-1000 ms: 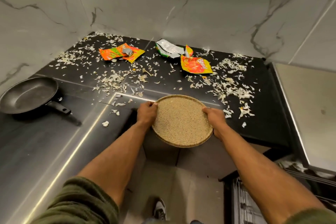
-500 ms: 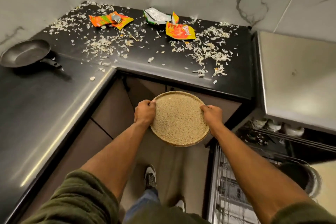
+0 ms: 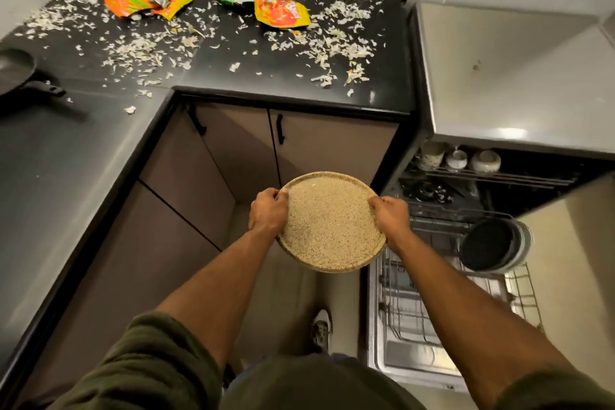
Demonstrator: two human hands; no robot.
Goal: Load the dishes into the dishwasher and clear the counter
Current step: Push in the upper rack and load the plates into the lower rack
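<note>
The frying pan (image 3: pixel 15 71) at the tabletop's (image 3: pixel 66 156) left edge is cut off by the picture's left side; only part of its bowl and handle show. The fingers of both hands lie under the speckled plate (image 3: pixel 331 221), out of sight. The lower dishwasher rack (image 3: pixel 432 309) is partly covered by the right forearm. The print on the orange snack wrapper (image 3: pixel 283 13) is too small to read.

Speckled matt plate (image 3: pixel 332 223), glossy black counter (image 3: pixel 283 76), wire metal rack (image 3: pixel 416 309).
</note>
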